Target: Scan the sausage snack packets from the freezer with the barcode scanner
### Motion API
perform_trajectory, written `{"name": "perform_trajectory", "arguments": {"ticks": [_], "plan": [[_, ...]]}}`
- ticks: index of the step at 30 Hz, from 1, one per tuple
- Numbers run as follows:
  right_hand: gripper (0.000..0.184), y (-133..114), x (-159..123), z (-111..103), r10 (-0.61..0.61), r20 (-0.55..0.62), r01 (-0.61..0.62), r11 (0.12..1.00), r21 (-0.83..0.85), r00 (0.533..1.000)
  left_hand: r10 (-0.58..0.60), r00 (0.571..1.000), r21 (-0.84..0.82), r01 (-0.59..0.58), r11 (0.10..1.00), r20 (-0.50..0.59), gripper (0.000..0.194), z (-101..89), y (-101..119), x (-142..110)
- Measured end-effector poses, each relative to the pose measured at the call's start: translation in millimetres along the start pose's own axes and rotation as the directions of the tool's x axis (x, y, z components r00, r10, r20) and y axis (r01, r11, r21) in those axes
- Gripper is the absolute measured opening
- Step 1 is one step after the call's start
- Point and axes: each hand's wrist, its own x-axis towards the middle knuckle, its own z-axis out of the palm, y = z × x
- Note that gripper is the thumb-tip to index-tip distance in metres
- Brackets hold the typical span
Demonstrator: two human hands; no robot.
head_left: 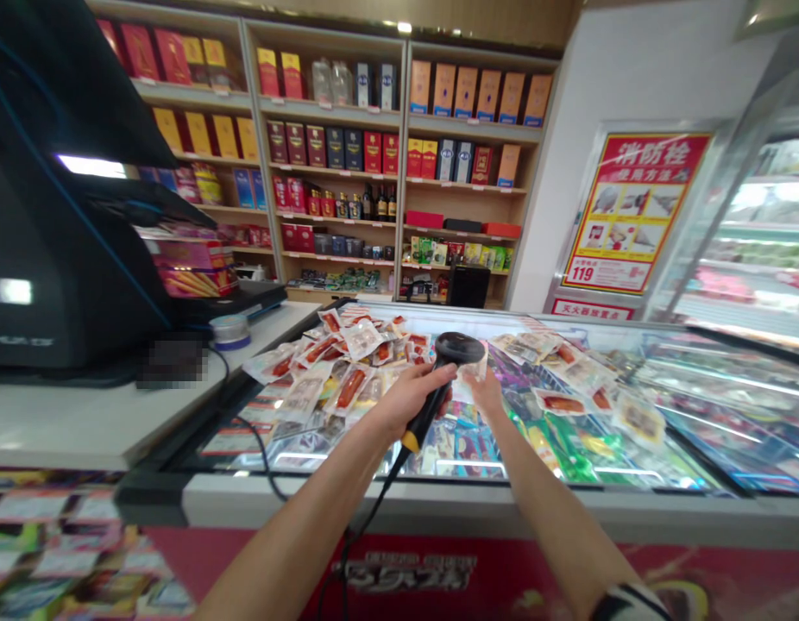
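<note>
The person's left hand (416,398) reaches forward, wrapped around a scanner (431,401); the right hand (485,392), just beside, pinches a clear packet (474,364).

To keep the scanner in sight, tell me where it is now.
The black scanner is near the centre of the head view, held in the left hand above the glass-topped case, with packets on either side.

Low passage over the freezer glass (451,444) is obstructed by heaped packets (335,366) at left, scattered packs (577,379) at right, and a trailing cable (263,453).
</note>
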Motion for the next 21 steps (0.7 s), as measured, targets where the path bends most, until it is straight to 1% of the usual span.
{"name": "perform_trajectory", "arguments": {"ticks": [2,4,7,8,11,13,14,16,17,19,21], "plan": [[0.042,2,1,0,-0.011,0.003,0.011,1.0,0.005,1.0,0.0,1.0,-0.003,0.0,1.0,-0.016,0.031,-0.7,-1,1],[0.04,3,1,0,0.001,-0.004,-0.001,1.0,-0.01,1.0,0.0,0.998,-0.005,-0.001,1.0,-0.055,0.033,-4.5,-3,1],[0.038,0,0,0,0.04,-0.006,-0.04,0.998,-0.042,0.999,0.006,0.991,0.007,-0.005,1.0,-0.136,0.034,-17.8,-5,1],[0.039,-2,0,0,0.036,0.005,-0.036,0.998,-0.043,0.999,0.015,0.985,0.021,-0.011,1.0,-0.175,0.034,-24.1,-6,0],[0.043,-11,5,8,-0.062,0.073,0.063,0.998,-0.004,0.995,0.04,0.948,0.043,-0.028,0.999,-0.316,0.035,-45.2,-4,-5],[0.046,-22,9,20,-0.128,0.116,0.127,0.992,0.012,0.985,0.032,0.916,0.028,-0.023,0.999,-0.401,0.035,-57.8,0,-10],[0.046,-29,11,27,-0.139,0.13,0.14,0.99,-0.003,0.982,0.025,0.901,0.019,-0.018,1.0,-0.434,0.035,-62.8,1,-13],[0.044,-43,12,44,-0.128,0.158,0.143,0.986,-0.088,0.979,0.018,0.88,0.016,-0.011,1.0,-0.474,0.035,-69.4,5,-17],[0.043,-51,10,53,-0.115,0.178,0.143,0.978,-0.15,0.977,0.019,0.877,0.022,-0.009,1.0,-0.479,0.035,-71.0,6,-19],[0.042,-65,5,71,-0.076,0.221,0.139,0.949,-0.282,0.972,0.028,0.885,0.037,-0.012,0.999,-0.464,0.035,-71.4,6,-22],[0.047,-74,-2,83,-0.039,0.24,0.13,0.918,-0.375,0.97,0.035,0.896,0.044,-0.017,0.999,-0.443,0.035,-68.9,4,-23]]}}
